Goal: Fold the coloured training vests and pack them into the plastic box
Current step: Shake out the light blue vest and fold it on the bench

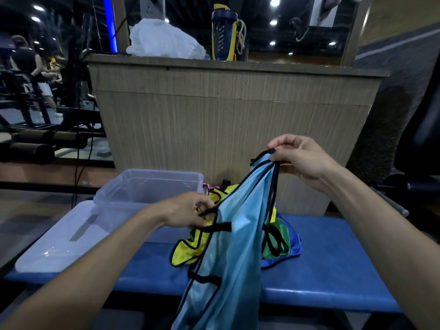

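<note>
1. Light blue vest [228, 258] hanging in front of the table [321, 270], long axis near vertical and leaning right toward the top, lower end dropping past the near table edge and out of view.
2. Left hand [188, 210] at the vest's left edge, fingers curled and pinching its black trim.
3. Right hand [300, 158] higher and further right, thumb and fingers pinching the vest's top, black straps bunched there.
4. Behind the vest, a heap of vests [238, 234] on the table: yellow at left, green and dark blue at right, crumpled and unfolded.
5. Left of the heap, a clear box [142, 186], open; inside not clearly readable.
6. Lid [59, 244] lying flat by the box's near left side.
7. Beyond the table, a wooden counter [226, 115], with a white bag [162, 41] and a bottle [223, 32] on top.
</note>
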A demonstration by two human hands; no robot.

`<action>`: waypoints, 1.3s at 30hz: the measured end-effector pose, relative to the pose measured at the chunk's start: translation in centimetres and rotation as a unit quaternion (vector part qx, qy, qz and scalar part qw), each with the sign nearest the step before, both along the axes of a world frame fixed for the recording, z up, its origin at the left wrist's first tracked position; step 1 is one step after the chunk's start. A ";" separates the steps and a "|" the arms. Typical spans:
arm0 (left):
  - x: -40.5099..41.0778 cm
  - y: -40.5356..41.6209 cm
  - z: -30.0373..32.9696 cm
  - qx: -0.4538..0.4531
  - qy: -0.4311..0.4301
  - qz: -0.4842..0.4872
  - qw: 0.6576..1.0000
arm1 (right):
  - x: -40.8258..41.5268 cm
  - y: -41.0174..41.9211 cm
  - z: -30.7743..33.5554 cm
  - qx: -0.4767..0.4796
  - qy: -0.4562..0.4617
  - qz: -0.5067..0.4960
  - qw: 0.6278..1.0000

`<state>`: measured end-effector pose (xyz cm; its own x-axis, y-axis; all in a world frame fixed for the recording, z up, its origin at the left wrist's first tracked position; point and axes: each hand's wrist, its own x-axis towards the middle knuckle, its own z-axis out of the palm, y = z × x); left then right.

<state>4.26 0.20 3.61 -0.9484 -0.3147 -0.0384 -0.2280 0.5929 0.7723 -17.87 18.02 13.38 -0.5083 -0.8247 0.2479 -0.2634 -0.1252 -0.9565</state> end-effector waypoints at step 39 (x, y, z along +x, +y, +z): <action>-0.7 6.5 2.7 -0.359 0.351 0.188 0.844 | 1.5 4.1 5.0 0.035 0.237 0.175 0.955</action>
<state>3.55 6.71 6.34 -0.4854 -0.3022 0.8204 -0.1394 0.9531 0.2686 -16.34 22.07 18.38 -0.0427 -0.9469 0.3188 -0.6219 -0.2245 -0.7502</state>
